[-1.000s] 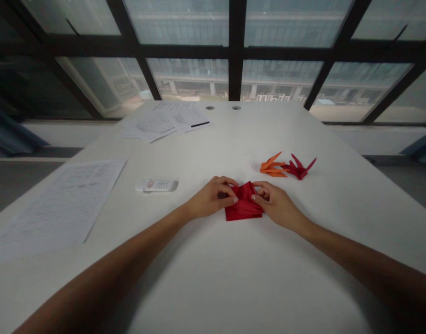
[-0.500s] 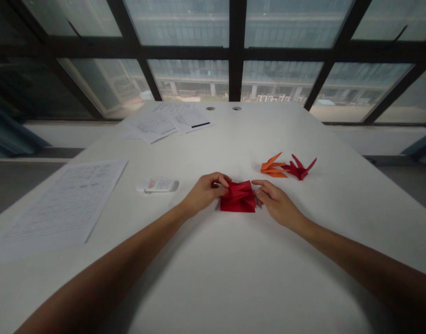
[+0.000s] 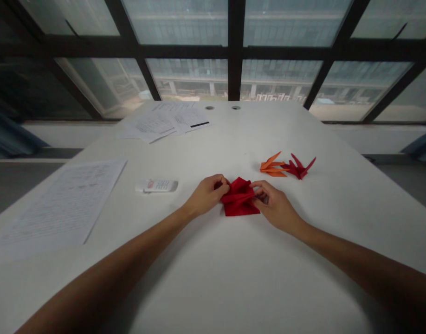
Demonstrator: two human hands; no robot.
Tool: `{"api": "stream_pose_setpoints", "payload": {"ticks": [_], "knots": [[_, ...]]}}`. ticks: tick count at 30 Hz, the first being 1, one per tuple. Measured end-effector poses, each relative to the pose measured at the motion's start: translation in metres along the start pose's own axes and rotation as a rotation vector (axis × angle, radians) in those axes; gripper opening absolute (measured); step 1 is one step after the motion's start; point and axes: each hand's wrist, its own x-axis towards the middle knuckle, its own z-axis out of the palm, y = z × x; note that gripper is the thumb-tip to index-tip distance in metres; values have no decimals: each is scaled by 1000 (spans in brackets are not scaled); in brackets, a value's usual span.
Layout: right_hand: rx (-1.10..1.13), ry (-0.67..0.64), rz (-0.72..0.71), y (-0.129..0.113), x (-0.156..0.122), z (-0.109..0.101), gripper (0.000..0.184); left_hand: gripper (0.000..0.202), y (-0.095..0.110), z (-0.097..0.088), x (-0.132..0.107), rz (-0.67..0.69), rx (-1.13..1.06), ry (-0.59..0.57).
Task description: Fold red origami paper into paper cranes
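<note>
A half-folded red paper lies on the white table in front of me. My left hand pinches its left edge with thumb and fingers. My right hand pinches its right corner, lifting a flap slightly. Two finished folded paper figures stand just beyond my right hand: an orange one and a dark red one, touching each other.
A small white remote-like device lies left of my left hand. A printed sheet covers the table's left side. More printed papers sit at the far end, near two cable holes. Large windows stand behind the table.
The red paper was flattened and turned between my hands, then a flap rose again. Both hands stayed at its edges, shifting their pinch only slightly.
</note>
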Motion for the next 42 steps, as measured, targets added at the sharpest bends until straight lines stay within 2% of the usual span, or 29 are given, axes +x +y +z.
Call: {"api": "stream_pose_setpoints", "payload": {"ticks": [5,7,10,13,16,21,29,35,38,41,42], "knots": [[-106,-8,-109,-5,1,-1,24,15,3,2,-6,71,171,56],[-144,-7,-143,-6,1,-2,28,16,6,3,-9,119,221,22],[-255,-40,-176,-5,1,-2,34,32,10,5,-12,213,387,-51],[-345,-83,-189,-5,0,-2,30,35,11,7,-13,231,535,-55],[-353,-92,-204,-6,-1,-2,33,32,13,6,-11,189,473,-34],[-429,-93,-229,-9,-4,-1,44,43,17,5,-11,122,347,-12],[-428,-149,-277,-16,-5,-3,52,22,13,7,-9,41,269,87],[-485,-199,-306,-13,-8,-2,41,19,3,2,-4,40,305,241],[-505,-210,-302,-15,-9,-2,41,15,2,-2,-2,45,346,265],[-497,-196,-276,-16,-9,-2,30,8,2,-4,-2,34,371,283],[-495,-182,-262,-15,-9,-1,25,13,2,-4,-3,28,370,288]]}}
